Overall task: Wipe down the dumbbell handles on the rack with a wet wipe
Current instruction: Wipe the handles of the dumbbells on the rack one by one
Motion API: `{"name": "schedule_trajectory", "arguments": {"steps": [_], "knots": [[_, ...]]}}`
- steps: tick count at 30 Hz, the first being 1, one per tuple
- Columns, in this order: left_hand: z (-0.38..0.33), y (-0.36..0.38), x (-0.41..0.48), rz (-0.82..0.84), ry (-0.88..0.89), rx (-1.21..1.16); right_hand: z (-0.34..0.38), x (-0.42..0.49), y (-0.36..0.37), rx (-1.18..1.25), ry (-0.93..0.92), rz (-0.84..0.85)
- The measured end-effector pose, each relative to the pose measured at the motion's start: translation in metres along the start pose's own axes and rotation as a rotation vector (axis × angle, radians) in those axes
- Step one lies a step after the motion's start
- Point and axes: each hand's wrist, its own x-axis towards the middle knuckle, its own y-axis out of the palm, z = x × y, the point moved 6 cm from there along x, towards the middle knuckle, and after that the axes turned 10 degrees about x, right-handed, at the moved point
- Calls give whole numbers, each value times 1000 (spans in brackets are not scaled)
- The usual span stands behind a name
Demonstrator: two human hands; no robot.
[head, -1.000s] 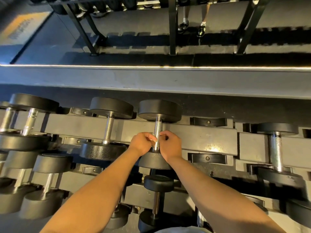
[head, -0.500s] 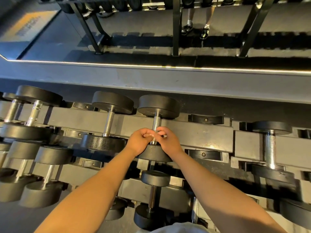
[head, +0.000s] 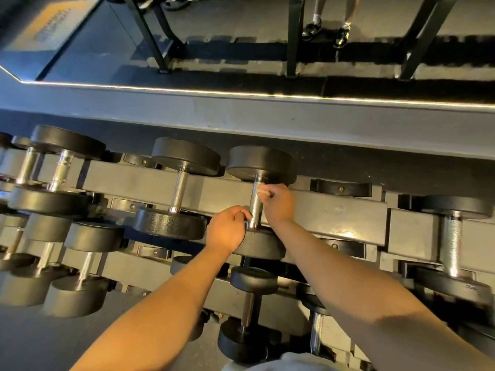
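Observation:
A black dumbbell with a knurled steel handle [head: 254, 203] lies on the top tier of the rack [head: 334, 210], at the middle of the view. My right hand [head: 278, 206] pinches a small pale wet wipe [head: 263, 193] against the upper part of that handle, just below the far head [head: 261, 163]. My left hand [head: 227, 228] has its fingers curled against the handle's lower end, by the near head [head: 261, 246]. How much of the wipe wraps behind the handle is hidden.
More dumbbells [head: 178, 188] fill the rack to the left, one lies at the right [head: 451, 242], and smaller ones [head: 247, 311] sit on the lower tier. A grey ledge [head: 267, 121] runs behind. Beyond it are another rack's legs [head: 293, 36] and a person's feet [head: 325, 29].
My hands have parted. The right hand slid the wipe up the handle toward the far head, and the left hand dropped to the lower end. The camera has tilted slightly.

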Motion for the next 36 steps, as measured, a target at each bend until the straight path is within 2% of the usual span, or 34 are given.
{"name": "schedule_trajectory", "arguments": {"steps": [5, 6, 9, 11, 19, 24, 32, 36], "knots": [[-1, -2, 0, -20, 25, 14, -22, -22, 1, -45, 84, 191], [-1, -2, 0, -14, 26, 10, -23, -24, 0, -21, 97, 191], [1, 0, 2, 12, 22, 16, -7, -13, -12, 112, 19, 7], [1, 1, 3, 17, 17, 21, 2, 1, -12, 146, 28, -50], [5, 2, 4, 10, 4, 12, -19, -18, 3, -4, 116, 133], [4, 2, 4, -10, 0, -1, 11, 7, -6, 61, 70, -91], [2, 0, 2, -15, -26, 12, -4, -17, 4, -79, 52, 53], [1, -1, 1, -17, -27, 3, 3, -13, 9, -8, 169, 59]]}}
